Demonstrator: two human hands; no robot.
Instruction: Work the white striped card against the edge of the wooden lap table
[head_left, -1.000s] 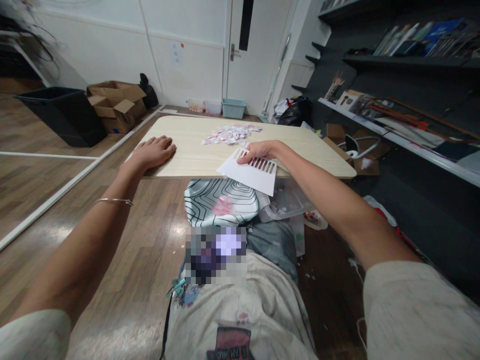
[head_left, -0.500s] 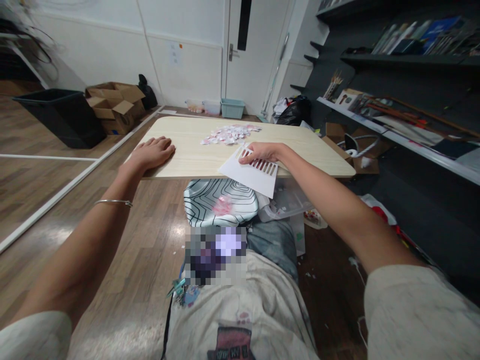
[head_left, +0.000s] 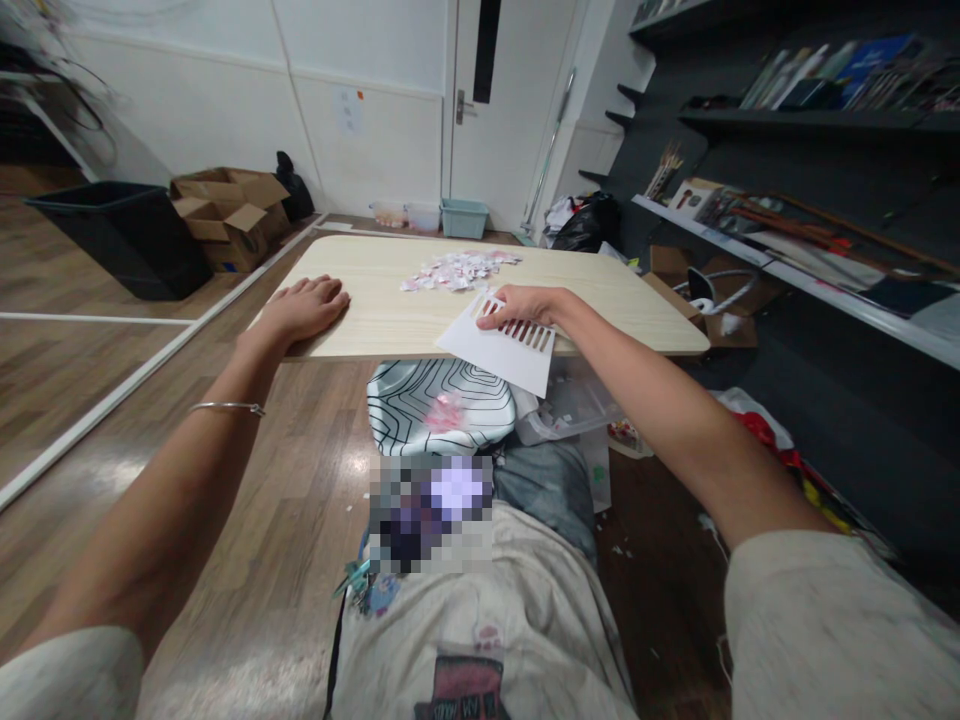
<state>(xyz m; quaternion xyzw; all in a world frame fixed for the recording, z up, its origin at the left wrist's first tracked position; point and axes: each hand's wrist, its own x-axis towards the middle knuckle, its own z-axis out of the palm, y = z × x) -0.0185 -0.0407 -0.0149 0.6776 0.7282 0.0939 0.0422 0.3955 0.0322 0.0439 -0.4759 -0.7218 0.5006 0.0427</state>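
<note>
My left hand (head_left: 309,306) lies palm down on the pale wooden table (head_left: 367,270), at its left front corner, fingers stretched out and holding nothing. Between the thumb and fingers of my right hand (head_left: 521,306) is a white sheet of card (head_left: 502,350) with a row of cut-out slots. The card tilts over the table's front edge, its lower corner hanging past it. Just behind my right hand is a loose heap of small white and pinkish paper pieces (head_left: 457,270). My right fingers are partly hidden under or behind the card.
Under the table's front edge are a black-lined patterned bag or cushion (head_left: 405,405) and a clear plastic bin (head_left: 574,405). A black bin (head_left: 127,240) and an open cardboard box (head_left: 232,215) stand left. Dark shelves (head_left: 810,120) line the right side.
Both hands and the card stay in nearly the same place. Only a very slight shift of the camera view shows.
</note>
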